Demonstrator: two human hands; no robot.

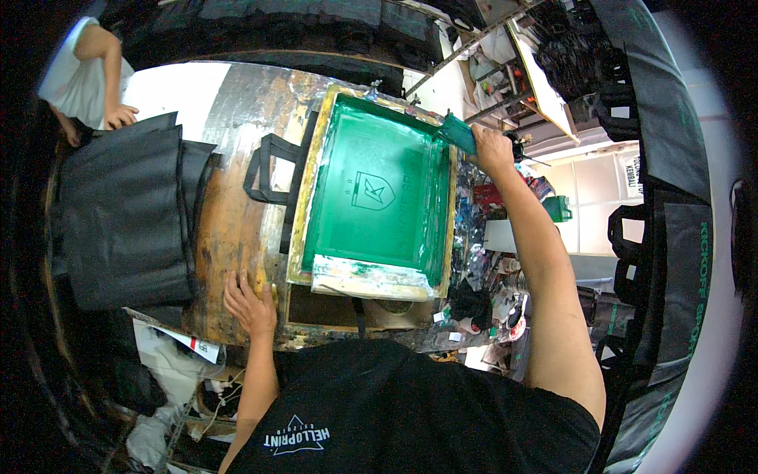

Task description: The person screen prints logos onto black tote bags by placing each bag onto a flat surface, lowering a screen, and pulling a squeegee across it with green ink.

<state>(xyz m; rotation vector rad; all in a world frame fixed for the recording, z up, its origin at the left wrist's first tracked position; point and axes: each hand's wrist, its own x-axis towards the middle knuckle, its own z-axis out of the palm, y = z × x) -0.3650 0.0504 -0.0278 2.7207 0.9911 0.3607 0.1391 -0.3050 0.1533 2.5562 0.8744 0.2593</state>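
Observation:
A screen-printing frame [317,197] with green ink across its mesh lies on the worktable, a shield emblem showing in the middle. Beneath its left side is a black bag [254,170], its handle sticking out past the frame. My right hand [491,148] is closed around a green-stained squeegee [458,133] at the frame's upper right corner. My left hand [251,306] rests on the wooden tabletop left of the frame's near corner, fingers apart and holding nothing.
A stack of black bags [122,221] lies on the left of the worktable [225,229]. A co-worker's hand [120,115] is beside its far edge. More black bags [683,261] hang along the right. A green jug [557,208] and clutter stand past the table's right edge.

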